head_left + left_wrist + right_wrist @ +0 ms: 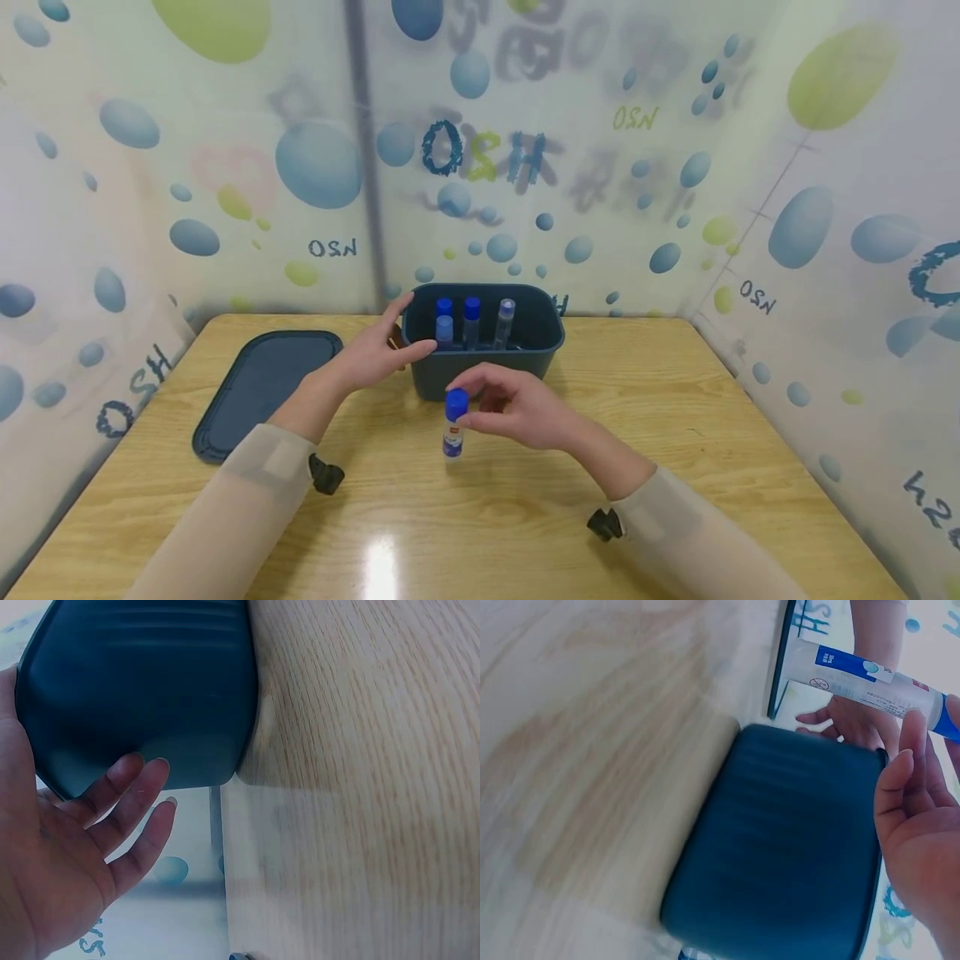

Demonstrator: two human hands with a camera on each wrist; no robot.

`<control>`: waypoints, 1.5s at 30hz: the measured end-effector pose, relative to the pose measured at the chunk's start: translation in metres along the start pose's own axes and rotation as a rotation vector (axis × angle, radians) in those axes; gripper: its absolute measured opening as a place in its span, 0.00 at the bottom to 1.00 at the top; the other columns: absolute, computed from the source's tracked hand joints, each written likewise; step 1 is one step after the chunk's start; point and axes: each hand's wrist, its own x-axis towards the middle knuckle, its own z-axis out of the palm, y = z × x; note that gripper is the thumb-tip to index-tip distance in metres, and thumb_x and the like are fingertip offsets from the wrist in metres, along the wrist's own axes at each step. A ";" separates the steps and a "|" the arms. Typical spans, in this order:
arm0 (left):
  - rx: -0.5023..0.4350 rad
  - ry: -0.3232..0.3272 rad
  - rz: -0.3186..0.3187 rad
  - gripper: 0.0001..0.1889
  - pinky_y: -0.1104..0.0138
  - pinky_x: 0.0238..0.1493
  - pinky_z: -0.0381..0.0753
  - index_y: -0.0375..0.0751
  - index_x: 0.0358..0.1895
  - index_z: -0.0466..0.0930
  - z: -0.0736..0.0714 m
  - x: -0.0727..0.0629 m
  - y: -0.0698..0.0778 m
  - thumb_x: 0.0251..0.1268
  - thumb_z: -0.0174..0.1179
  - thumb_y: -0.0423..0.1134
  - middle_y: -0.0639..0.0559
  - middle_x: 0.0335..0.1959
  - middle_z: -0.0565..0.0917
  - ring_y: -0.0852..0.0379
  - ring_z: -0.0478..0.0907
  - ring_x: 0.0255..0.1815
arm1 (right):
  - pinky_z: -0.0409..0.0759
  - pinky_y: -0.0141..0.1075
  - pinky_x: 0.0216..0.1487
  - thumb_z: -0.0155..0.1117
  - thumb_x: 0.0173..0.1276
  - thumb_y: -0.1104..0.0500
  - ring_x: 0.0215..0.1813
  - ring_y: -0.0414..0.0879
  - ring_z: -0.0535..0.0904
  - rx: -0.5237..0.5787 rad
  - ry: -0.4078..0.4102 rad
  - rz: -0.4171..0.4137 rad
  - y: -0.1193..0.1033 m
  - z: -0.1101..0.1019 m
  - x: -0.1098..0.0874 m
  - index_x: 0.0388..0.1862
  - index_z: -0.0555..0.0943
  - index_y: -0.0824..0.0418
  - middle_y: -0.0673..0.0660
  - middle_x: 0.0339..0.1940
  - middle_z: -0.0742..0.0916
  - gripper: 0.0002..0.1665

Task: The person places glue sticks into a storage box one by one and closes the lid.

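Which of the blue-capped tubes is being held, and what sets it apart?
The glue stick in front of the bin, pinched near its cap by the right hand. The other blue-capped tubes sit inside the bin.

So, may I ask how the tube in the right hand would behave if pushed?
The tube would probably roll when lying down, given its round body; upright, it may tip, being tall and narrow. It seems light, as the right hand pinches it near its cap.
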 end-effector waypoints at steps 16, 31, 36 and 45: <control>-0.006 -0.001 0.009 0.58 0.58 0.47 0.86 0.65 0.93 0.33 -0.001 0.000 0.002 0.74 0.63 0.73 0.43 0.47 0.84 0.40 0.87 0.47 | 0.88 0.37 0.43 0.74 0.77 0.62 0.39 0.52 0.84 -0.041 0.164 0.142 -0.009 -0.044 -0.024 0.68 0.83 0.53 0.56 0.53 0.87 0.23; -0.007 -0.006 0.017 0.56 0.56 0.49 0.88 0.65 0.93 0.33 -0.002 -0.002 0.002 0.76 0.62 0.71 0.43 0.48 0.84 0.40 0.87 0.47 | 0.86 0.39 0.40 0.70 0.81 0.61 0.41 0.54 0.84 -0.107 0.287 0.150 -0.018 -0.082 -0.028 0.69 0.82 0.55 0.59 0.52 0.85 0.21; -0.003 -0.004 0.015 0.56 0.56 0.49 0.88 0.66 0.93 0.33 -0.002 -0.001 0.001 0.76 0.62 0.72 0.43 0.48 0.84 0.40 0.87 0.47 | 0.87 0.36 0.40 0.69 0.80 0.64 0.38 0.53 0.84 -0.093 0.365 0.104 -0.017 -0.093 -0.020 0.70 0.82 0.58 0.58 0.49 0.83 0.22; -0.010 -0.008 0.016 0.56 0.59 0.47 0.86 0.66 0.93 0.34 -0.002 0.000 0.001 0.75 0.62 0.72 0.43 0.47 0.83 0.40 0.87 0.47 | 0.82 0.34 0.36 0.67 0.81 0.64 0.35 0.59 0.84 -0.056 0.519 0.055 -0.014 -0.107 -0.005 0.71 0.81 0.60 0.55 0.45 0.86 0.22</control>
